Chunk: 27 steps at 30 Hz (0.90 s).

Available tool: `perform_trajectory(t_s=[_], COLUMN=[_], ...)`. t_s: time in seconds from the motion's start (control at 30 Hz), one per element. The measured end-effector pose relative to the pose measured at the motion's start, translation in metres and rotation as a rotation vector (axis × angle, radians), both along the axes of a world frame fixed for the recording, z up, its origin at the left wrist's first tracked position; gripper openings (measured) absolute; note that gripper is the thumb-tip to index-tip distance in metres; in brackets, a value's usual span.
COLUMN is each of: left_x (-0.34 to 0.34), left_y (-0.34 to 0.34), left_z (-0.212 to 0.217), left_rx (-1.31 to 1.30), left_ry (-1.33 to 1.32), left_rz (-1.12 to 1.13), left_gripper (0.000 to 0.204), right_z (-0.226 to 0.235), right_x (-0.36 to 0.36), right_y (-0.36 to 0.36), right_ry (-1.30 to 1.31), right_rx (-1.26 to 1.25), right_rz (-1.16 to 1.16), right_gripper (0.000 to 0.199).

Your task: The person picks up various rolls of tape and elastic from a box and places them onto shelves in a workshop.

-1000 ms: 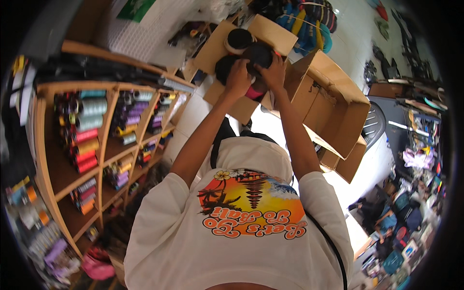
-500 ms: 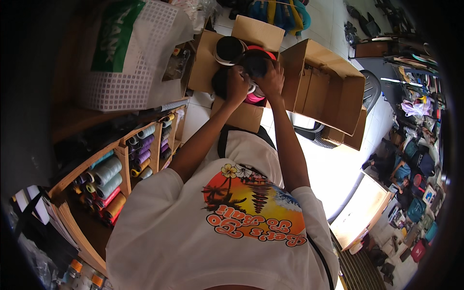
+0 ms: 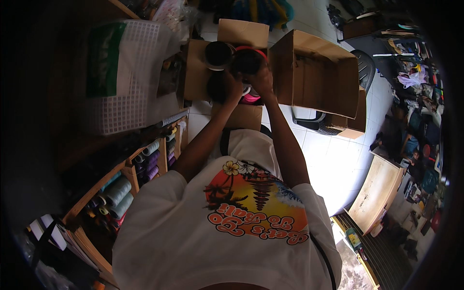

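An open cardboard box (image 3: 200, 77) stands ahead of me with several rolls in it. Both my hands are over its middle. My right hand (image 3: 263, 83) curls round the right side of a black roll (image 3: 245, 61). At the roll's near left side is my left hand (image 3: 234, 87), fingers bent inward; what its fingertips grip is hidden. A second black roll with a pale rim (image 3: 218, 54) sits at the back left of the box. Red and pink rolls (image 3: 250, 99) show round the black one, partly covered by my hands.
A larger cardboard box (image 3: 316, 79), open, stands to the right beside a black chair (image 3: 363, 70). On the left are a white patterned bag (image 3: 123, 92) and a wooden shelf of thread cones (image 3: 117, 191). A wooden cabinet (image 3: 374, 193) and clutter line the right.
The whole view has shifted a little, with the boxes now slightly further left. Both hands remain at the black roll, which has tilted only slightly, if at all.
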<state>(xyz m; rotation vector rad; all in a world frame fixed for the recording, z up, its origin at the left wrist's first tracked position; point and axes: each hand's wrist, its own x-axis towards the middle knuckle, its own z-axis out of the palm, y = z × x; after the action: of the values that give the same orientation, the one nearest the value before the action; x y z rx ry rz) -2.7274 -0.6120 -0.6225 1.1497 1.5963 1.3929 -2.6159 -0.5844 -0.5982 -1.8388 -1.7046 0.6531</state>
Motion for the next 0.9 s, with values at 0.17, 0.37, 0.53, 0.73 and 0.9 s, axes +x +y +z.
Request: perform_trajectory(t_s=[0.17, 0.37, 0.53, 0.73, 0.9], left_x=[-0.013, -0.014, -0.018, -0.024, -0.010], left_y=[-0.003, -0.003, -0.007, -0.009, -0.009], left_z=[0.019, -0.004, -0.013, -0.001, 0.026], left_rx=[-0.141, -0.246, -0.252, -0.345, -0.140], left_ry=[0.272, 0.112, 0.362, 0.472, 0.155], left_rz=[-0.078, -0.107, -0.170, -0.224, -0.145], left_gripper=[0.039, 0.040, 0.038, 0.041, 0.041], right_z=[0.009, -0.002, -0.014, 0.014, 0.023], right_x=[0.018, 0.040, 0.049, 0.038, 0.049], right_y=[-0.001, -0.007, -0.023, -0.048, -0.057], right_ry=[0.343, 0.528, 0.932, 1.048, 1.094], right_rx=[-0.164, -0.227, -0.238, -0.237, -0.291], right_rz=[0.024, -0.113, -0.242, -0.379, -0.367], right_gripper=[0.070, 0.051, 0.049, 0.048, 0.052])
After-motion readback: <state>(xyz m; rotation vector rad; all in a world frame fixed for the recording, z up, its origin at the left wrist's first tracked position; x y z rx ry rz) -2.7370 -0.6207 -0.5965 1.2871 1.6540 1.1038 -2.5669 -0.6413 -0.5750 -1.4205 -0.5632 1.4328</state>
